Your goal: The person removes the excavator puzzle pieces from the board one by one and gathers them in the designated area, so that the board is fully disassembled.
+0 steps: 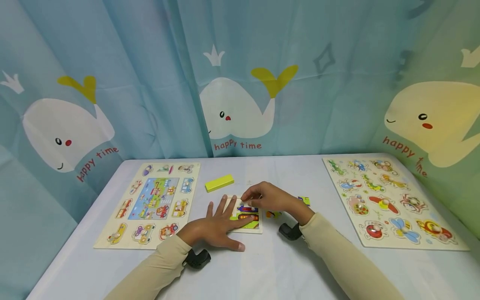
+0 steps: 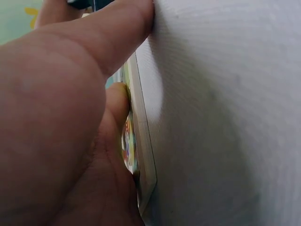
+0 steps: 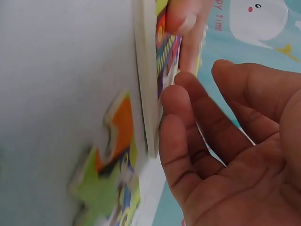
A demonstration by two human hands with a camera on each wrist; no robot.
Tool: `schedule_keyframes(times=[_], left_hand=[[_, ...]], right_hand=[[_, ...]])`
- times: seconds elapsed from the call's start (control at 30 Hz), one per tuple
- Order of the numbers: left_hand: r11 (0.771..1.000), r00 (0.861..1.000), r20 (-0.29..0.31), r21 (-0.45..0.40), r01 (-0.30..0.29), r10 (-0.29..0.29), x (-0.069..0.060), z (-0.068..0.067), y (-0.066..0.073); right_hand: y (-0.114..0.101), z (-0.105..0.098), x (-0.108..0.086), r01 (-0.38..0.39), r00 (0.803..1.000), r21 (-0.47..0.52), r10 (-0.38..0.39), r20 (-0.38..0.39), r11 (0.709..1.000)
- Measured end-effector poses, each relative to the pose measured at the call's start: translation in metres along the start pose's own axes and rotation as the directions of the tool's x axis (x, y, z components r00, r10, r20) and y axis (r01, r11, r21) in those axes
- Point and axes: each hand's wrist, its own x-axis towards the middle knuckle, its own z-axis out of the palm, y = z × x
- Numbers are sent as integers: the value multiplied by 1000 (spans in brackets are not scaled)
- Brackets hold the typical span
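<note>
A small wooden jigsaw board (image 1: 256, 231) with a colourful vehicle picture lies on the table between the hands. My left hand (image 1: 215, 230) rests on it with straight, spread fingers, the thumb off its near edge. At the board's far right, the fingers of my right hand (image 1: 268, 198) are loosely bent against it. In the right wrist view the thumb stands apart from the fingertips (image 3: 173, 134), and no piece shows between them. Loose jigsaw pieces (image 3: 123, 127) lie just right of the board, one of them partly behind the right wrist. The left palm hides part of the board.
A yellow block (image 1: 219, 183) lies behind the jigsaw board. A large vehicle peg puzzle (image 1: 98, 243) is at the left and an insect peg puzzle (image 1: 369, 241) at the right. A blue whale-print curtain (image 1: 240, 37) hangs along the table's back and sides.
</note>
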Motion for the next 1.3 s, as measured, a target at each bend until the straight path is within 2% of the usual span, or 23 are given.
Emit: schedule_keyframes(times=[0.17, 0.5, 0.63, 0.87, 1.17, 1.3], left_hand=[[1000, 1000, -8, -1, -8, 8, 0, 0, 1], [1000, 1000, -10, 2, -1, 1, -1, -3, 1], [1000, 1000, -8, -1, -5, 5, -1, -3, 0], [1000, 1000, -8, 5, -2, 2, -2, -2, -1], [1000, 1000, -4, -3, -13, 13, -1, 0, -1], [1000, 1000, -1, 6, -6, 6, 0, 1, -2]], right_hand=[[-4, 4, 3, 2, 1000, -4, -2, 10, 1000], [-6, 7, 5, 73, 994, -10, -73, -80, 997], [-6, 9, 5, 62, 994, 34, -59, -95, 997], [-2, 15, 8, 46, 994, 172, -29, -103, 984], [-3, 15, 5, -48, 996, 287, 66, -54, 957], [-3, 13, 4, -56, 997, 301, 70, -37, 952]])
